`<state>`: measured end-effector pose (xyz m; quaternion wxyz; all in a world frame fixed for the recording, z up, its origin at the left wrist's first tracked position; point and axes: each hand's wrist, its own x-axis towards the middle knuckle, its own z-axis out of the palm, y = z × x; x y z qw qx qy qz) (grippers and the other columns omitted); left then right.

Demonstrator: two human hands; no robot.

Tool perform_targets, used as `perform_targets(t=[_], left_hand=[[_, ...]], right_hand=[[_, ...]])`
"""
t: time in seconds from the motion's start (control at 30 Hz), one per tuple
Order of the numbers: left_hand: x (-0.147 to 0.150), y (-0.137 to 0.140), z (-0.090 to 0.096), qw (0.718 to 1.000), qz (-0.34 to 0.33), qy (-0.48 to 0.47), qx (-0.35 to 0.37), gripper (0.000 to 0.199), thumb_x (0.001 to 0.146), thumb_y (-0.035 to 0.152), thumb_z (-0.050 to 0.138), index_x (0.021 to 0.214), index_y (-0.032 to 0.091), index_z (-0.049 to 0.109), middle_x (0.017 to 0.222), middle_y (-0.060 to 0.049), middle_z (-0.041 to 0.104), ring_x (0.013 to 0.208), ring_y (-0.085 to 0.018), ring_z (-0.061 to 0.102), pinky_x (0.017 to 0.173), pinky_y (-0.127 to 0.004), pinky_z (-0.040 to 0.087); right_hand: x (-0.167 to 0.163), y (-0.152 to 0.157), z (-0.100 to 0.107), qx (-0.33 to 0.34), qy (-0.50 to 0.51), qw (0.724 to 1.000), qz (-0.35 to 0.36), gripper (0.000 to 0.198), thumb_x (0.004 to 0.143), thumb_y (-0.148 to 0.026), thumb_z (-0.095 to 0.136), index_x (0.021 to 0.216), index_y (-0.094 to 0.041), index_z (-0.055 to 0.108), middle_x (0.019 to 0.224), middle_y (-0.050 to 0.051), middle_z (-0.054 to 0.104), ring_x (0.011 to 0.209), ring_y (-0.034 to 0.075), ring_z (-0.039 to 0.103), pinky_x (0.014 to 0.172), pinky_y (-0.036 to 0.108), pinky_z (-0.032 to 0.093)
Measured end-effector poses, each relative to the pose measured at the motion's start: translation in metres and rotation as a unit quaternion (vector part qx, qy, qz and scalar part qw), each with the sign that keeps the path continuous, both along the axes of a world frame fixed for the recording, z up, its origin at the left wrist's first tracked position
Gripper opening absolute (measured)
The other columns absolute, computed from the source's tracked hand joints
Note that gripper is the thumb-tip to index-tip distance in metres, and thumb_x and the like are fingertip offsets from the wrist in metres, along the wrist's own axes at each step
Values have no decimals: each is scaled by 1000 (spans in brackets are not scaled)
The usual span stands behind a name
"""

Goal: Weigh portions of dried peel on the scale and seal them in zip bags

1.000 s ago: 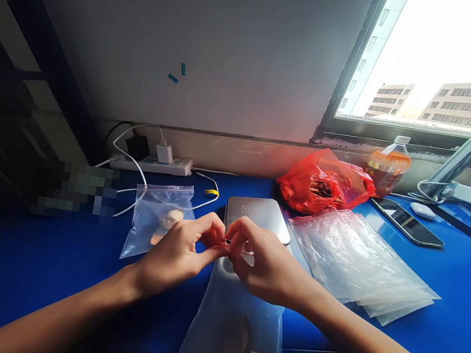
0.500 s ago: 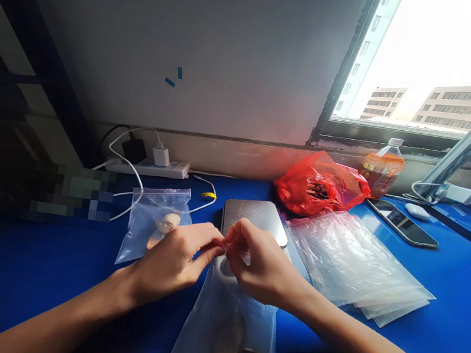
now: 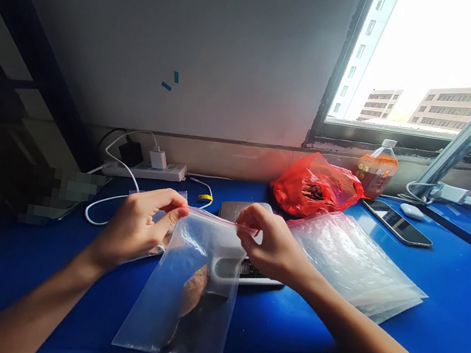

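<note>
Stretched between my two hands is a clear zip-lock bag (image 3: pixel 161 308) with a red line along its top edge. My left hand (image 3: pixel 145 222) pinches the top left corner, and my right hand (image 3: pixel 264 235) pinches the strip near the top right. A brown, slice-like piece (image 3: pixel 194 290) shows inside the bag, with darker shapes lower down that I cannot make out. Behind the bag sits a kitchen scale (image 3: pixel 266 280), largely covered by the bag and my right hand. Another zip-lock bag (image 3: pixel 147 253) with pale pieces lies behind my left hand, mostly hidden.
To the right lies a stack of clear bags (image 3: pixel 350 266). Behind it are a red plastic bag (image 3: pixel 341 187) with dark dried pieces, a drink bottle (image 3: pixel 377 169), a phone (image 3: pixel 398 223) and a white case (image 3: pixel 411 211). A power strip (image 3: pixel 142 170) with white cables runs along the wall.
My hands have moved apart along the bag's top edge, the left hand going left. The bag has come up and left and now hangs spread in front of the scale.
</note>
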<state>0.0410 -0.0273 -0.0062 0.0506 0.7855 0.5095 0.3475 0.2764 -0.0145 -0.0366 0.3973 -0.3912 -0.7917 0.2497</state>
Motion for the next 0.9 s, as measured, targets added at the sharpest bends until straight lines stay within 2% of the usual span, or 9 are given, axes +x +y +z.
perform_targets(t=[0.13, 0.23, 0.3, 0.37, 0.5, 0.73, 0.8, 0.9], left_hand=[[-25, 7, 8, 997, 67, -45, 17, 17, 88, 35, 61, 83, 20, 66, 79, 0, 68, 72, -16, 61, 64, -25, 46], [-59, 20, 13, 969, 155, -185, 54, 7, 85, 24, 63, 88, 18, 63, 78, 3, 65, 74, -13, 61, 74, -24, 49], [-78, 30, 13, 956, 174, -232, 42, 7, 84, 22, 64, 89, 17, 63, 77, 5, 63, 74, -12, 60, 75, -23, 50], [-89, 37, 9, 958, 187, -217, 30, 11, 82, 23, 66, 91, 16, 64, 76, 6, 63, 72, -12, 60, 73, -23, 51], [-87, 40, 3, 966, 187, -178, 12, 18, 84, 28, 65, 97, 16, 65, 79, 6, 64, 72, -12, 60, 70, -22, 52], [-92, 41, 1, 962, 203, -177, 32, 22, 89, 36, 62, 101, 18, 61, 73, 8, 60, 60, -9, 54, 57, -19, 46], [-98, 44, -2, 963, 206, -170, 41, 26, 91, 37, 59, 110, 19, 60, 79, 7, 62, 60, -9, 56, 59, -19, 48], [-106, 51, -8, 961, 218, -151, 73, 38, 94, 39, 53, 126, 18, 51, 102, 2, 65, 73, -12, 63, 67, -22, 54]], right_hand=[[15, 14, -2, 17, 11, 999, -46, 14, 74, -12, 51, 84, -21, 55, 73, 0, 60, 68, 14, 54, 64, 28, 43], [39, 31, -1, 8, 85, 990, -113, 9, 73, -20, 53, 81, -20, 56, 67, -1, 57, 61, 13, 51, 58, 28, 40], [52, 40, 2, -9, 150, 978, -142, 12, 73, -27, 56, 82, -20, 57, 67, 0, 57, 59, 13, 52, 56, 28, 40], [59, 43, 5, 1, 174, 972, -161, 16, 73, -31, 59, 86, -20, 59, 69, 1, 60, 61, 14, 55, 58, 29, 42], [56, 37, 7, 45, 118, 977, -174, 18, 76, -30, 59, 90, -20, 63, 74, 3, 64, 69, 16, 60, 66, 33, 47], [58, 40, 4, 94, 57, 978, -178, 16, 79, -30, 55, 85, -19, 65, 77, 4, 67, 68, 17, 61, 66, 33, 49], [64, 44, 4, 101, 54, 976, -185, 16, 79, -29, 55, 85, -19, 66, 80, 5, 68, 69, 17, 61, 65, 34, 50], [73, 47, 8, 112, 61, 969, -211, 16, 78, -27, 55, 85, -18, 67, 81, 6, 69, 69, 18, 62, 66, 35, 50]])
